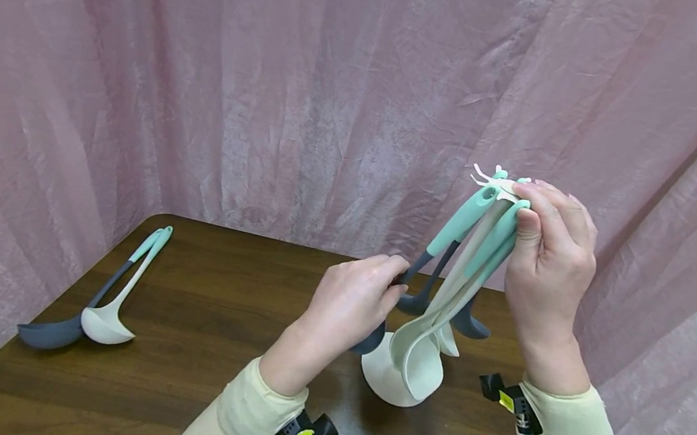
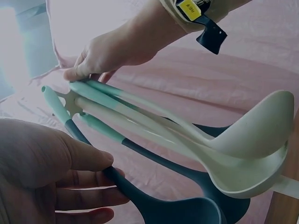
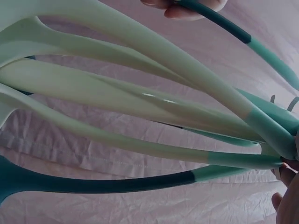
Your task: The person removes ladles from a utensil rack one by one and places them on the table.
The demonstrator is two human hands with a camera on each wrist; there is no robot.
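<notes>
My left hand [image 1: 348, 297] pinches the dark shaft of a blue-grey ladle [image 2: 180, 211] between thumb and fingers. That ladle's mint handle end [image 1: 463, 217] is up at the hooks of a white utensil rack [image 1: 379, 380]. At the top of the rack, my right hand [image 1: 553, 253] grips the hooked crown [image 1: 502, 185] beside the mint handle ends. Two cream ladles [image 2: 254, 130] hang overlapping on the near side. Other dark utensils [image 1: 471, 323] hang behind them, partly hidden by the pole and handles.
On the left of the wooden table [image 1: 219, 344] lie a dark ladle [image 1: 52, 333] and a cream ladle [image 1: 105, 325], their mint handles crossing near the back edge. A pink curtain [image 1: 309, 103] rises behind the table. Each wrist wears a black camera mount [image 1: 323, 431].
</notes>
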